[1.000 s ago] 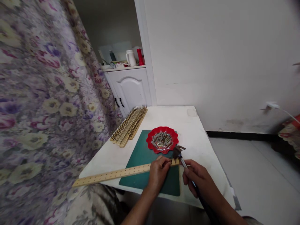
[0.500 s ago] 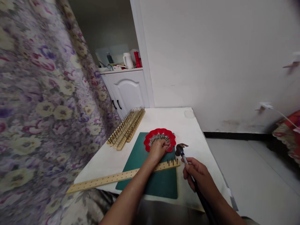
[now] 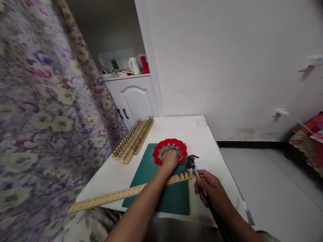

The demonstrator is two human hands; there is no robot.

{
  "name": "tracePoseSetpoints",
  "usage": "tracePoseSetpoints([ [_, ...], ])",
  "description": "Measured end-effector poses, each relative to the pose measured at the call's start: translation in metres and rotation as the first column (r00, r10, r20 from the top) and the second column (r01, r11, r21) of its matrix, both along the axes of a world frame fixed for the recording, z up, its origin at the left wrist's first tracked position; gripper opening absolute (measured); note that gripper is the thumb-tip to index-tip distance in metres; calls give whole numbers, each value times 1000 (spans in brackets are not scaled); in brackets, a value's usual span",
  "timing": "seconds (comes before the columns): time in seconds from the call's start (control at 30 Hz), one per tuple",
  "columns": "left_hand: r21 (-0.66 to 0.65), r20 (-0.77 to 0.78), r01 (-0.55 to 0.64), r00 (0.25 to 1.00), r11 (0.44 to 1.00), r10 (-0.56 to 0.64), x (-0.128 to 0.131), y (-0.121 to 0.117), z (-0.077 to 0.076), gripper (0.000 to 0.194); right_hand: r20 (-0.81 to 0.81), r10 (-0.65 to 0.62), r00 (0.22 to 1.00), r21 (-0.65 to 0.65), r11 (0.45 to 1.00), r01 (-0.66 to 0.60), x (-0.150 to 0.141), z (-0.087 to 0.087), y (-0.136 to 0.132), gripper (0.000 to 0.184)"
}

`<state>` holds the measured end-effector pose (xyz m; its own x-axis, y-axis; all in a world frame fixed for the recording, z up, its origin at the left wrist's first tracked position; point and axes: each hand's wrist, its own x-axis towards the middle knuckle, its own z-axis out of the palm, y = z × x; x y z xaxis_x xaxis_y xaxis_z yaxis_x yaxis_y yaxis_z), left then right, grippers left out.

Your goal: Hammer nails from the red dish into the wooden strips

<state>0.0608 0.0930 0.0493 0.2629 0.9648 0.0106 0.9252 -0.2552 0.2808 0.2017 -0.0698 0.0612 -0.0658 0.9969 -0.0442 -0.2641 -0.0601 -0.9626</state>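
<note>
My left hand point(image 3: 171, 159) reaches into a scalloped red bowl point(image 3: 156, 158) of loose nails point(image 3: 166, 148). Its fingers point down among the nails and are mostly hidden, so what they hold does not show. In my right hand point(image 3: 210, 188) is a claw hammer point(image 3: 192, 162), gripped by the handle with its head up, just right of the bowl. A long drilled wooden strip point(image 3: 113, 196) runs under my left forearm. Several nails point(image 3: 184, 174) stand upright in its right end, close to the hammer head.
A green cutting mat point(image 3: 176, 201) lies beneath the bowl and part of the strip on the white-covered table point(image 3: 202, 141). Wooden strips full of upright nails point(image 3: 135, 139) sit at the back left. A flowered curtain point(image 3: 50, 117) hangs along the left side.
My left hand has sunk a little deeper among the nails, its fingers now less visible. The hammer stays in my right hand. The whole view has shifted slightly.
</note>
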Motion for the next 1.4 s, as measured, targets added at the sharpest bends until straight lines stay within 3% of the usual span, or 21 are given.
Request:
tracePoseSetpoints([
  [0.17, 41, 68, 12, 998, 999, -15, -1, 1, 10, 8, 2, -5, 1000, 3, 1000, 5, 1, 1, -1, 23],
  [0.3, 126, 176, 25, 983, 992, -47, -20, -7, 21, 10, 0, -12, 1000, 5, 1000, 12, 3, 3, -2, 25],
  [0.37, 169, 302, 11, 951, 986, -62, -32, -16, 23, 10, 4, -15, 1000, 8, 1000, 15, 3, 3, -2, 25],
  [0.43, 166, 531, -19, 844, 986, -73, -43, -30, 20, 9, 8, -17, 1000, 8, 1000, 17, 3, 3, -3, 24],
  [0.5, 78, 751, -27, 659, 997, -41, -51, -46, 12, 12, 11, -11, 1000, 5, 1000, 11, 2, 4, -3, 25],
  [0.57, -49, 855, 5, 517, 999, 39, -55, -62, 1, 17, 13, -5, 1000, 1, 1000, 5, 2, 5, -4, 25],
  [0.63, -137, 887, 48, 450, 989, 101, -56, -74, -10, 20, 19, -2, 1000, 3, 1000, 2, 1, 5, -5, 26],
  [0.7, -171, 885, 61, 447, 983, 126, -56, -81, -20, 21, 22, 1, 1000, 14, 1000, -1, 0, 6, -6, 26],
  [0.8, -166, 848, 21, 514, 986, 132, -56, -85, -28, 21, 17, 10, 1000, 26, 1000, -11, 0, 6, -8, 26],
  [0.9, -145, 816, 5, 566, 989, 117, -56, -86, -29, 20, 11, 22, 1000, 33, 999, -23, -1, 6, -9, 26],
  [1.4, -76, 774, 11, 631, 997, 52, -54, -89, -35, 16, 13, 97, 995, 51, 994, -97, -11, 9, -10, 29],
])
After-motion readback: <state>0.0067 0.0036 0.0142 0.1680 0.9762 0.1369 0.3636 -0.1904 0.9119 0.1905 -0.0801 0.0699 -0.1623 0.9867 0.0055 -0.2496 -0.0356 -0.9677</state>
